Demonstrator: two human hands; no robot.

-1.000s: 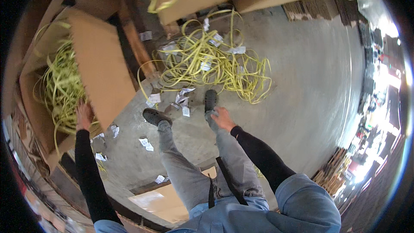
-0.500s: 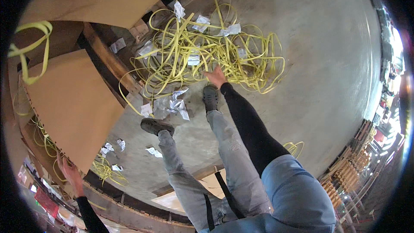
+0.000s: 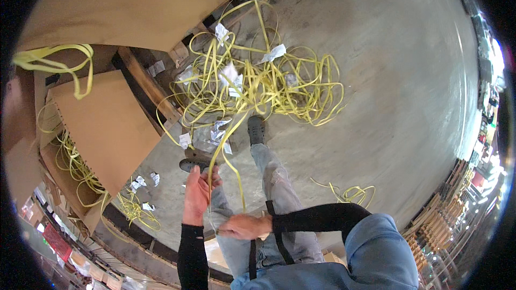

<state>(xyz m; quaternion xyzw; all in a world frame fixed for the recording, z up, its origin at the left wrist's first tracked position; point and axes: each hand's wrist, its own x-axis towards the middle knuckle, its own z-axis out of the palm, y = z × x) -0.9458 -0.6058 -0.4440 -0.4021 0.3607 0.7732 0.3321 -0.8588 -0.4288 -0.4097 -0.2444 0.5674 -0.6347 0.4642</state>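
In front of my body my left hand (image 3: 198, 196) is raised, its fingers curled round a yellow strap (image 3: 215, 153). Lower and to the right, my right hand (image 3: 244, 226) is closed in a fist on the lower part of this strap, held near my thigh. From my hands the strap runs up and away to a tangled heap of yellow strapping (image 3: 263, 88) on the concrete floor, just beyond my shoes. A second loose length dangles beside my left hand. Crumpled white papers (image 3: 234, 87) lie in the heap.
Large brown cardboard boxes (image 3: 134, 5) stand at the far left, with a wooden beam (image 3: 142, 78) beside them. An open cardboard box (image 3: 102, 129) at left has strapping inside. A small strap coil (image 3: 357, 196) lies right. Stacked wooden pallets (image 3: 430, 220) line the right edge.
My right hand has come back from the heap toward my body, drawing a strap with it. My left hand has left the box at the left and now grips the strap.
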